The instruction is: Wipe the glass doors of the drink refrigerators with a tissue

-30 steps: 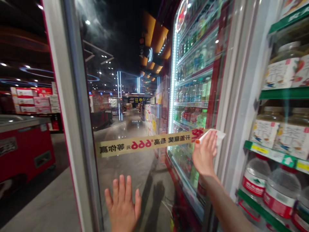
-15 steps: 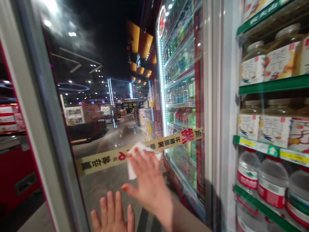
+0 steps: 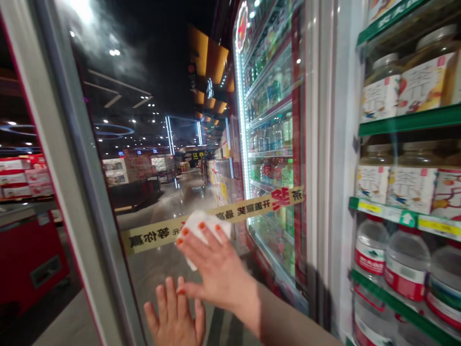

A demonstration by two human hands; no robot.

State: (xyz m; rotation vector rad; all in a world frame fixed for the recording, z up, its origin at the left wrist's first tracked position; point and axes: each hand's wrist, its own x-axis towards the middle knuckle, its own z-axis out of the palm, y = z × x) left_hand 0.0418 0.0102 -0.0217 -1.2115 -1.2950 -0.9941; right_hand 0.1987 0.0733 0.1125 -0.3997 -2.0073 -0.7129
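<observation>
My right hand (image 3: 223, 271), with orange nails, lies with its fingers stretched over a white tissue (image 3: 212, 223) and holds it against the glass door (image 3: 158, 269). The tissue covers part of a beige strip (image 3: 154, 235) with mirrored lettering, which runs across the pane. Lower and to the left, my left hand (image 3: 176, 317) is open, its fingers upright and spread before the glass. It holds nothing. My right thumb overlaps its fingertips in view. Whether the left palm touches the pane I cannot tell.
The door's metal frame (image 3: 72, 173) slants down the left side. At right, green-edged shelves (image 3: 410, 120) hold tea bottles (image 3: 421, 77) and large water bottles (image 3: 406, 269). Through the glass show a lit drinks cooler (image 3: 270, 129), a shop aisle and a red cabinet (image 3: 32, 259).
My right hand and the tissue have shifted slightly left along the strip. My left hand has come a little up and to the right in view. The camera has turned slightly.
</observation>
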